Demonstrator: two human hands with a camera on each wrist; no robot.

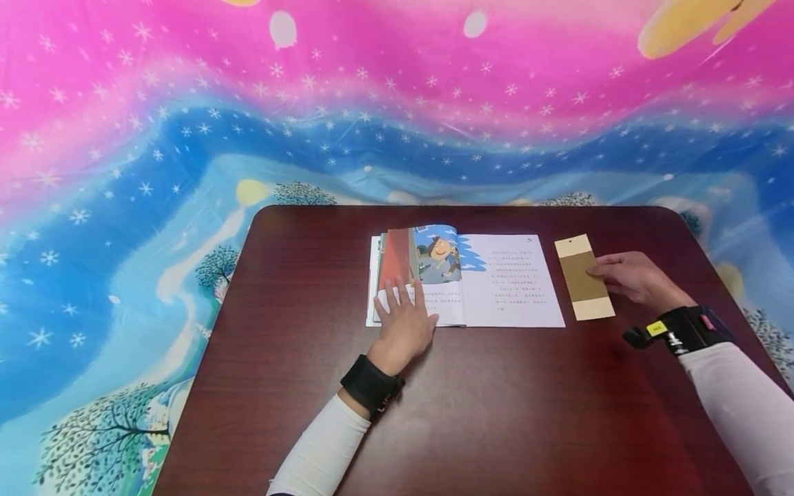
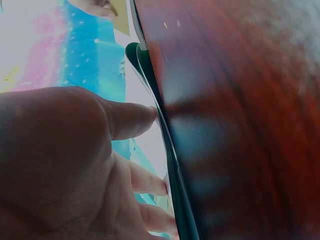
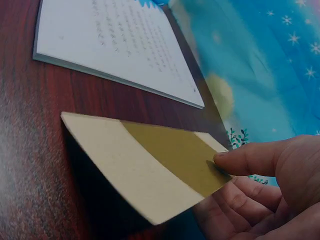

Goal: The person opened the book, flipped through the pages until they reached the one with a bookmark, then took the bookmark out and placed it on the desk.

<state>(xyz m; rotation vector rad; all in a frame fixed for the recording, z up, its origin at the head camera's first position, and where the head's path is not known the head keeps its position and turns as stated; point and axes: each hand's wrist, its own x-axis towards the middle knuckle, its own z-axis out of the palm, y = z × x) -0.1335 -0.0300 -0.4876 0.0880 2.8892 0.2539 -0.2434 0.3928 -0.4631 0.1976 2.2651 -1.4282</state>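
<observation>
An open picture book (image 1: pixel 509 282) lies on the dark wooden table, with a cartoon figure on its left page and printed text on the right. My left hand (image 1: pixel 404 324) rests on the left page, fingers spread and straight; in the left wrist view its thumb (image 2: pixel 132 120) touches the page near the book's lower edge. To the right of the book, my right hand (image 1: pixel 639 279) pinches a bookmark (image 1: pixel 579 272), cream at both ends with an olive-brown band and a small hole at the top. In the right wrist view, the bookmark (image 3: pixel 165 155) is tilted, its near end raised off the table.
The dark reddish-brown table (image 1: pixel 509 413) has rounded far corners. Behind and beside it hangs a colourful cloth backdrop (image 1: pixel 384 103) with snowflakes and trees. Black bands with small devices (image 1: pixel 695 329) sit on both wrists, over white sleeves.
</observation>
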